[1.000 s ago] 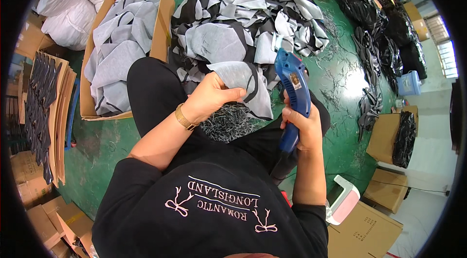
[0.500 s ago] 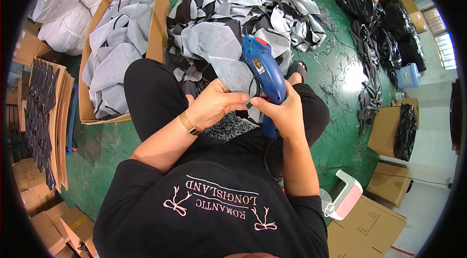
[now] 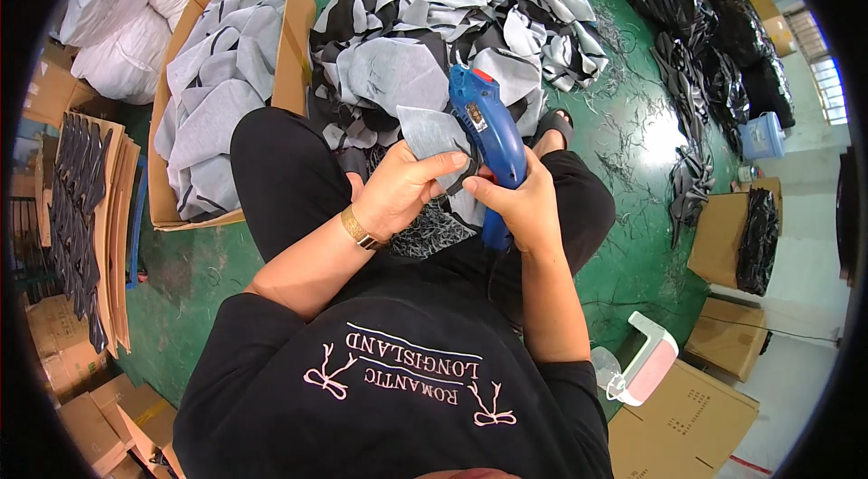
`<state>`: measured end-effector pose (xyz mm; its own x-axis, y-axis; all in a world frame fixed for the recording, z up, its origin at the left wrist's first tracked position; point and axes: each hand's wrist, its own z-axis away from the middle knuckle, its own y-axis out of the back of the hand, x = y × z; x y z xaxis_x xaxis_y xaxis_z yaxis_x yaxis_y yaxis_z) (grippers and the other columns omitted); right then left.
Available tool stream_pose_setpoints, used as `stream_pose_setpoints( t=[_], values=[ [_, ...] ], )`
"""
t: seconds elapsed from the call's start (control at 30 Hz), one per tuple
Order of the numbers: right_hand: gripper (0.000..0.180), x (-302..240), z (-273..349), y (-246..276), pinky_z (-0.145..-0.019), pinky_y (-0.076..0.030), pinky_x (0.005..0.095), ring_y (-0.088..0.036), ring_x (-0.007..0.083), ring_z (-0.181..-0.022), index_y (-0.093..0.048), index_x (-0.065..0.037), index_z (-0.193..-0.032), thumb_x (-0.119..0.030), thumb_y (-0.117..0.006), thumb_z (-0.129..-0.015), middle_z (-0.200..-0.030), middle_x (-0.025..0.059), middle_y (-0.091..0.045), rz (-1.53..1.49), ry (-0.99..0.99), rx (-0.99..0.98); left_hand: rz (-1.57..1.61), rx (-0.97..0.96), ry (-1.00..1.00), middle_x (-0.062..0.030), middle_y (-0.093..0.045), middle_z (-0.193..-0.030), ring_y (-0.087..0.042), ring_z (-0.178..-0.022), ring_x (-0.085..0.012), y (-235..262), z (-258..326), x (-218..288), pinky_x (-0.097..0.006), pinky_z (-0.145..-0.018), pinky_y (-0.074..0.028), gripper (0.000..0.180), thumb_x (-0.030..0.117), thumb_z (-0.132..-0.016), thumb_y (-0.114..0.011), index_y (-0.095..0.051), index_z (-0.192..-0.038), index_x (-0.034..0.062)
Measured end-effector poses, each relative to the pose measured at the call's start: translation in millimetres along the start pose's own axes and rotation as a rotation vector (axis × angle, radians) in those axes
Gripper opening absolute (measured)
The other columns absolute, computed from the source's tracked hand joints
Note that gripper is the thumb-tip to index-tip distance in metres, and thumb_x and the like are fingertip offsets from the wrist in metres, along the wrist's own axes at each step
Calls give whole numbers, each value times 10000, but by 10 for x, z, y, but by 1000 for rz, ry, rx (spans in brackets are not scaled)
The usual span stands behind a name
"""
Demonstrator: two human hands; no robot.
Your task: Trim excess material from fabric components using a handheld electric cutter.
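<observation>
Both hands are busy: left hand (image 3: pixel 402 190) fingers pinching a grey fabric piece (image 3: pixel 432 134), right hand (image 3: pixel 520 206) fingers wrapped around a blue electric cutter (image 3: pixel 488 131).

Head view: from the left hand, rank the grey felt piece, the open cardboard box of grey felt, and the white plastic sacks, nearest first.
1. Grey felt piece, pinched in the left hand.
2. Open cardboard box of grey felt, to the left on the floor.
3. White plastic sacks, far upper left, beyond the box.

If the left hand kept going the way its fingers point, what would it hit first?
Likely the blue cutter in the right hand: the left hand pinches a grey fabric piece right beside it. Depth is unclear.
</observation>
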<state>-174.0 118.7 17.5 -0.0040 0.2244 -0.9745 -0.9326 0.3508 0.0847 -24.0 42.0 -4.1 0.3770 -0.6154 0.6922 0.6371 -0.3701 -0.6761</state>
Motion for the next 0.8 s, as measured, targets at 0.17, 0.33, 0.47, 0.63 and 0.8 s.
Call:
stream_pose_setpoints(
  t=[0.17, 0.33, 0.47, 0.63, 0.8],
  values=[
    [461, 9, 2, 15, -649, -454, 221, -551, 78, -702, -584, 3, -991, -89, -840, -619, -801, 9, -595, -41, -17, 3, 3, -24, 41, -48, -656, -1014, -637, -881, -131, 18, 0, 5, -255, -758, -507, 232, 81, -868, -637, -592, -1091, 36],
    [432, 28, -1, 29, -645, -449, 218, -549, 75, -702, -585, 4, -985, -87, -824, -636, -794, 7, -598, 5, 9, -17, 73, -11, 49, -53, -638, -1082, -626, -958, -141, -8, -16, 33, -288, -827, -512, 249, 83, -877, -632, -581, -1116, 35],
    [379, 115, 3, 86, -634, -457, 227, -556, 84, -679, -584, 9, -1010, -84, -769, -693, -792, 9, -595, 7, 17, -76, 140, 71, 13, -50, -635, -1087, -621, -975, -145, -19, -63, 91, -292, -829, -512, 263, 74, -860, -659, -587, -1110, 33],
    [371, 107, 153, 313, -624, -484, 261, -585, 139, -667, -563, 34, -1055, -77, -704, -731, -862, 57, -584, -185, -57, -48, 98, 86, -35, -40, -665, -984, -648, -866, -142, 83, -105, 127, -283, -731, -532, 222, 39, -833, -681, -613, -1044, 37],
    [375, 74, 439, 470, -557, -479, 262, -570, 138, -587, -556, 37, -1028, -55, -709, -698, -769, 54, -579, -75, -159, -135, 44, 120, -93, -36, -664, -987, -644, -875, -139, 196, -175, 78, -282, -751, -521, 227, 40, -841, -670, -608, -1059, 38]
  ],
)
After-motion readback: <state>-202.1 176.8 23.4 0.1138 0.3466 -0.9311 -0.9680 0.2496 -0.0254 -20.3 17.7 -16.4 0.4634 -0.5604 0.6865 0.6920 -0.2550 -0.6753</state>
